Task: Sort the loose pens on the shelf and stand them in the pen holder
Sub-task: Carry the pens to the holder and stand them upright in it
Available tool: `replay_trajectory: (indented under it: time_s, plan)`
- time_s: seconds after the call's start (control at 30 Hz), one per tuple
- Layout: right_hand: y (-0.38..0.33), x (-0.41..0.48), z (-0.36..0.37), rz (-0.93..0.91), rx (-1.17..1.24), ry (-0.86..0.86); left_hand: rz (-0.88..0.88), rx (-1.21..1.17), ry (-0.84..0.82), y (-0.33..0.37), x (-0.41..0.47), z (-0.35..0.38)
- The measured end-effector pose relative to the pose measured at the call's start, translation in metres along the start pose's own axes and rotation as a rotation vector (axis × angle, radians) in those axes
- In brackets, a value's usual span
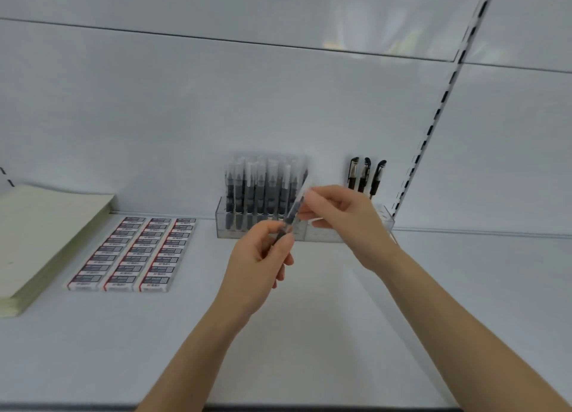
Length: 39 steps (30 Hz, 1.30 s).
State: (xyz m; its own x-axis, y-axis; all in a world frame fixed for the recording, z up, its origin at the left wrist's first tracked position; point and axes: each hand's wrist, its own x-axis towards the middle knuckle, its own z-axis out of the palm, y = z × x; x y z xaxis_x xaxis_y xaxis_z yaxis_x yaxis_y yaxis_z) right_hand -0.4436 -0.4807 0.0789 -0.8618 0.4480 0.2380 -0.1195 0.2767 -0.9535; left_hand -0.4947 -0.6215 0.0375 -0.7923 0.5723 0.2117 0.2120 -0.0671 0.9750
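Left hand (pixel 263 256): grips the lower barrel of a pen (pixel 292 213).
Right hand (pixel 337 216): pinches that pen's upper end.
Pen holder (pixel 221 225): just behind both hands, left slots full.
Advice: turn it upright and aim for a free slot behind the right hand.

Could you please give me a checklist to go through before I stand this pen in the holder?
1. Grip on pen: ok; left hand grips its dark lower end, right hand pinches its clear upper end.
2. Pen upright: not ok; it tilts, top toward the right.
3. Cap seated: cannot tell; blurred.
4. Free slot in pen holder: cannot tell; the hands cover its middle.
5. Matching group: ok; it resembles the clear-capped pens standing at the holder's left, not the three black pens at right.
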Motion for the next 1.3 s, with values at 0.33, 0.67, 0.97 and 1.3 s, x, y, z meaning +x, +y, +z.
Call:
replay_trajectory:
  time_s: [0.33, 0.67, 0.97, 1.3]
  plan:
    - [-0.015, 0.023, -0.031, -0.145, 0.018, 0.364, -0.04, 1.077, -0.242, -0.023, -0.014, -0.018]
    - [-0.003, 0.06, -0.01, -0.194, -0.324, 0.283, -0.092, 1.254, -0.275, -0.04, -0.025, -0.023]
    - [0.029, 0.062, 0.004, -0.097, -0.44, 0.194, -0.083, 1.215, -0.266, -0.041, -0.026, -0.023]
    - [0.032, 0.002, -0.007, 0.011, -0.72, 0.165, -0.065, 1.168, -0.287, -0.039, -0.031, -0.025]
